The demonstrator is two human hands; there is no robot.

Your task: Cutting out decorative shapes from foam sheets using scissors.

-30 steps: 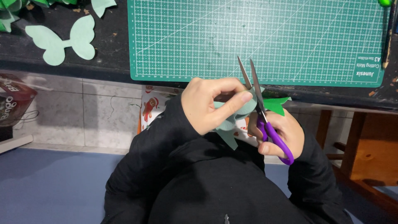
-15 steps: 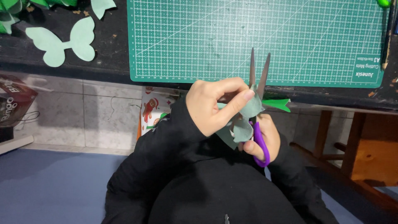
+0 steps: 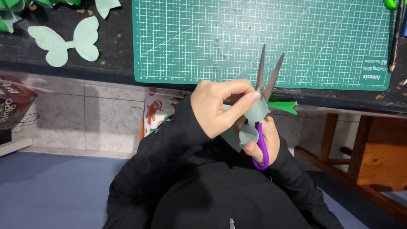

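Note:
My left hand (image 3: 220,106) pinches a piece of pale green paper (image 3: 250,123) just below the table's front edge. My right hand (image 3: 265,142) grips purple-handled scissors (image 3: 265,85), fingers through the handle loop. The blades point up over the cutting mat and stand spread apart, with the paper set between them at the pivot. A bright green paper piece (image 3: 282,106) sticks out to the right behind the blades. Both arms wear black sleeves.
A green gridded cutting mat (image 3: 263,38) lies on the dark table (image 3: 114,51). A pale green cut-out shape (image 3: 70,40) rests at the left, with more green paper bits at the top left corner. A wooden stool (image 3: 377,157) stands at the right, a patterned bag (image 3: 154,110) under the table.
The scissors swung from leaning left to pointing nearly straight up, and their blades have spread apart. My left hand turned the pale green paper and shifted slightly right.

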